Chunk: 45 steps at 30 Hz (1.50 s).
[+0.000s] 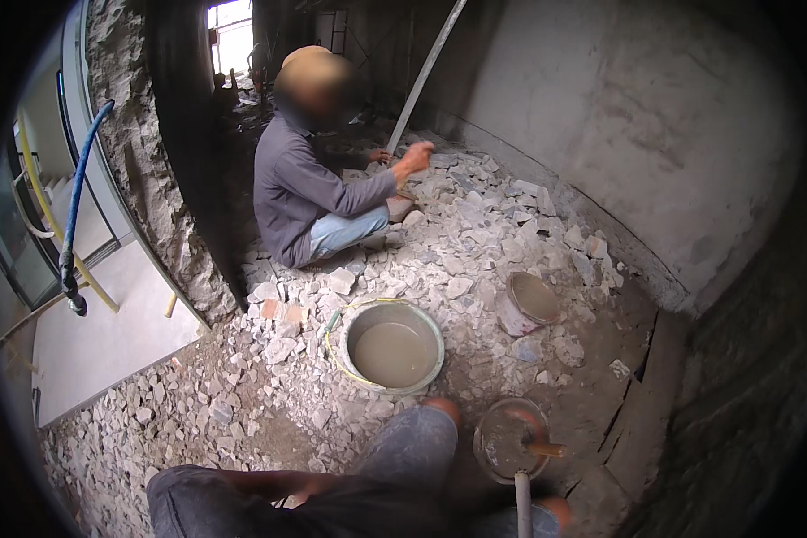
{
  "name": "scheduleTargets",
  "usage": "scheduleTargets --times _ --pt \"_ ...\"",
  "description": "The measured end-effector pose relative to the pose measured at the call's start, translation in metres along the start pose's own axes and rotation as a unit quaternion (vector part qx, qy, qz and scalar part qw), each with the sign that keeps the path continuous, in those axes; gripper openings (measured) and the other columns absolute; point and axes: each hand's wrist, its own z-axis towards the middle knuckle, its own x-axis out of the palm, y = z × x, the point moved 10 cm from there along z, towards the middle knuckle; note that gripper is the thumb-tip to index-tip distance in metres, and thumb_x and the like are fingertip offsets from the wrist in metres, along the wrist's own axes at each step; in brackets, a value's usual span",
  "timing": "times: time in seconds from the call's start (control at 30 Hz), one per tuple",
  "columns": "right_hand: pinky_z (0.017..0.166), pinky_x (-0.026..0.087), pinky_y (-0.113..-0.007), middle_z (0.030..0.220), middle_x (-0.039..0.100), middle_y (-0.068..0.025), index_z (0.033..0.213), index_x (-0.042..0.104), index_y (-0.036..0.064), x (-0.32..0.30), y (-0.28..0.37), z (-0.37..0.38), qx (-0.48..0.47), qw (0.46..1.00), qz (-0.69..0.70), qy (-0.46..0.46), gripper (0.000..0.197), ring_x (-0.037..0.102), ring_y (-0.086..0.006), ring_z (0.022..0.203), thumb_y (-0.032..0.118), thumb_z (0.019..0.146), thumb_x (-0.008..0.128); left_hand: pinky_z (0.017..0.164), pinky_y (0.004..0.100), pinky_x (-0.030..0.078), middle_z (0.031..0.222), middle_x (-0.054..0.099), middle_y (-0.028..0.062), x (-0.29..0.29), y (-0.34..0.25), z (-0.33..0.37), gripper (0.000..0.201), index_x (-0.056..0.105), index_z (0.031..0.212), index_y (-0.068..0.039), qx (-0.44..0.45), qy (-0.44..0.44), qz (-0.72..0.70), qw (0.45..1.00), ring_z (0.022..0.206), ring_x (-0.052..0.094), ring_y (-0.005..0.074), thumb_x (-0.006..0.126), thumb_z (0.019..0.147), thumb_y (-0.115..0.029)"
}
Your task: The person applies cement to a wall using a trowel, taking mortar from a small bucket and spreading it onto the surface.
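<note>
My left forearm lies across my lap, and my left hand is low in the view, smeared and partly hidden by dark clothing; its fingers cannot be made out. My right hand does not show clearly. Close by my legs, at the lower right, is a small round bucket with wet grey mortar in it. A tool with a wooden handle leans out over its rim. A pale grey pole runs from this bucket to the lower edge. Ahead of my knees stands a larger green-rimmed bucket of grey, watery mix.
Broken stone rubble covers the ground. A co-worker in a cap crouches on it, one hand near a long slanted bar. A tilted mortar bucket sits right of centre. Concrete wall stands right; blue hose hangs left.
</note>
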Motion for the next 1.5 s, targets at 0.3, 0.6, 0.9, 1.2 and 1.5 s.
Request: scheduleTargets --times 0.3,0.6,0.9,1.2,1.5 --pt "0.088 0.056 -0.043 0.112 0.074 -0.0191 0.135 0.062 0.0076 0.021 -0.092 -0.114 0.046 0.998 -0.028 0.025 0.04 0.07 -0.0347 0.104 0.03 0.102 0.064 0.094 0.038 0.052 0.126 0.072 0.0086 -0.027 -0.094 -0.064 0.059 0.064 0.135 -0.006 0.137 0.032 0.001 0.99 0.105 0.067 0.0223 0.059 0.101 -0.054" --pt "0.087 0.055 -0.041 0.112 0.073 -0.0195 0.13 0.063 0.0055 0.028 -0.102 -0.103 0.044 0.998 -0.029 -0.018 0.038 0.068 -0.0335 0.103 0.03 0.101 0.064 0.114 0.0472 0.042 0.145 0.054 0.0244 0.165 -0.305 -0.041 0.068 0.048 0.152 -0.007 0.553 0.023 0.457 0.696 0.136 0.05 0.0413 0.068 0.096 -0.039" --pt "0.087 0.054 -0.041 0.109 0.072 -0.0192 0.123 0.066 0.0032 0.017 -0.073 -0.088 0.061 0.996 0.006 -0.063 0.033 0.067 -0.0306 0.101 0.024 0.097 0.063 0.11 0.0528 0.041 0.129 0.057 0.0188 0.304 -0.252 -0.01 0.048 0.061 0.127 -0.006 0.726 0.19 0.471 0.463 0.129 0.052 0.0378 0.069 0.09 -0.034" --pt "0.087 0.054 -0.041 0.107 0.071 -0.0188 0.115 0.068 0.0008 0.031 -0.068 -0.109 0.076 0.995 0.029 -0.064 0.027 0.067 -0.0278 0.099 0.017 0.094 0.063 0.095 0.0504 0.048 0.105 0.061 0.0165 0.338 -0.232 0.109 0.028 0.066 0.095 -0.003 0.629 0.261 0.43 0.592 0.107 0.06 0.0371 0.075 0.08 -0.025" --pt "0.087 0.053 -0.04 0.105 0.07 -0.0184 0.107 0.07 -0.0015 0.023 -0.052 -0.097 0.052 0.978 0.135 -0.152 0.022 0.066 -0.025 0.097 0.011 0.091 0.062 0.077 0.048 0.051 0.087 0.065 0.018 0.35 -0.26 0.074 0.015 0.065 0.085 -0.003 0.621 0.316 0.445 0.562 0.086 0.067 0.0319 0.068 0.085 -0.017"
